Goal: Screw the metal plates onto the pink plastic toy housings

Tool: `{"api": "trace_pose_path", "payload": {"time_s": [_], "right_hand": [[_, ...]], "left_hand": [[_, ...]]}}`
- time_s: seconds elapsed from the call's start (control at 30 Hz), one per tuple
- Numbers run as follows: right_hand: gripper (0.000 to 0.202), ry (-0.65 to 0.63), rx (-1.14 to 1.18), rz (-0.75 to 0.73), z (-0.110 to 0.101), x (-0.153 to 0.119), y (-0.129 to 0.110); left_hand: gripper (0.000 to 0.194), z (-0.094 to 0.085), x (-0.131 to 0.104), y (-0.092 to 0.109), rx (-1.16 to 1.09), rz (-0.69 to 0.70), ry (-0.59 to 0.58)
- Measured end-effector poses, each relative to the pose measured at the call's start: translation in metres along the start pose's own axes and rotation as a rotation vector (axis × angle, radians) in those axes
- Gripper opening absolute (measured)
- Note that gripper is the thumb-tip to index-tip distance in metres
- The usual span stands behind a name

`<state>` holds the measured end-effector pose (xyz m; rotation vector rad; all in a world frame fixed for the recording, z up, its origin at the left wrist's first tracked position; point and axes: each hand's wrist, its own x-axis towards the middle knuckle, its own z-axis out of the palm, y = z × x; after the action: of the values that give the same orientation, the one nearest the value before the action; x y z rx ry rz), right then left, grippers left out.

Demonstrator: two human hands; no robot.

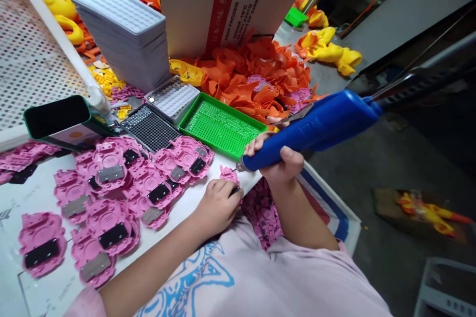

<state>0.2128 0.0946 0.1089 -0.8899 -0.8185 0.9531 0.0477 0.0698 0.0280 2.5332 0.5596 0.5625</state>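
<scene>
In the head view, the right hand [283, 164] wraps its fingers around a blue power screwdriver [308, 126], thumb along the near side, its tip at a small pink part [228, 174] near the edge of the white table [33, 185]. The left hand [219, 204] steadies that part, fingers bent and pressed together (the fingertips are partly hidden, so I cannot tell exactly what they pinch).

Pink housings [111, 158] with black or grey plates spread across the table to the left, some overlapping. Behind them are a green tray [226, 129] of small metal pieces, a black tray [150, 126], a white tray [178, 101] and a tall stack of trays [130, 44]. Orange parts [253, 77] heap against a printed cardboard box [193, 10]. A white perforated basket [40, 54] stands at the left; yellow-and-orange figures [431, 213] lie beyond the table over the dim grey floor [394, 158].
</scene>
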Motion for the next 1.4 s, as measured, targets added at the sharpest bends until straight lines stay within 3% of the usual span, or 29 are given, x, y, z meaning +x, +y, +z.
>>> {"api": "trace_pose_path", "payload": {"time_s": [0.27, 0.5, 0.77, 0.9, 1.0, 1.1, 1.17, 1.2, 1.27, 1.33, 1.4], "right_hand": [[0.035, 0.004, -0.041, 0.033, -0.003, -0.001, 0.010], [0.053, -0.092, -0.145, 0.040, 0.001, -0.006, 0.012], [0.049, -0.179, -0.146, 0.069, -0.006, -0.009, 0.017], [0.041, -0.088, -0.094, 0.084, 0.001, -0.015, 0.003], [0.036, -0.001, -0.032, 0.017, -0.003, -0.027, -0.017], [0.028, 0.025, -0.061, -0.110, -0.014, -0.037, -0.040], [0.026, 0.048, -0.110, -0.180, -0.021, -0.040, -0.054], [0.025, 0.075, -0.128, -0.207, -0.024, -0.039, -0.059], [0.025, 0.152, -0.142, -0.246, -0.030, -0.033, -0.065], [0.025, 0.220, -0.134, -0.267, -0.035, -0.020, -0.064], [0.024, 0.247, -0.105, -0.260, -0.039, -0.001, -0.057]], "left_hand": [[0.025, 0.000, 0.001, 0.001, 0.010, 0.007, 0.007], [0.024, 0.002, 0.001, 0.003, 0.025, 0.012, 0.060], [0.022, 0.007, 0.002, 0.010, 0.186, 0.047, 0.090], [0.018, 0.003, -0.001, 0.022, 0.266, 0.021, 0.088], [0.016, 0.004, 0.001, 0.034, 0.256, 0.033, 0.012], [0.021, 0.011, 0.010, 0.042, 0.139, 0.219, -0.101], [0.039, 0.013, 0.017, 0.046, 0.067, 0.339, -0.131], [0.046, 0.011, 0.019, 0.046, 0.066, 0.337, -0.106], [0.044, 0.001, 0.020, 0.045, 0.142, 0.190, 0.027], [0.028, -0.017, 0.017, 0.039, 0.277, -0.059, 0.233], [0.022, -0.037, 0.011, 0.030, 0.388, -0.208, 0.357]]}}
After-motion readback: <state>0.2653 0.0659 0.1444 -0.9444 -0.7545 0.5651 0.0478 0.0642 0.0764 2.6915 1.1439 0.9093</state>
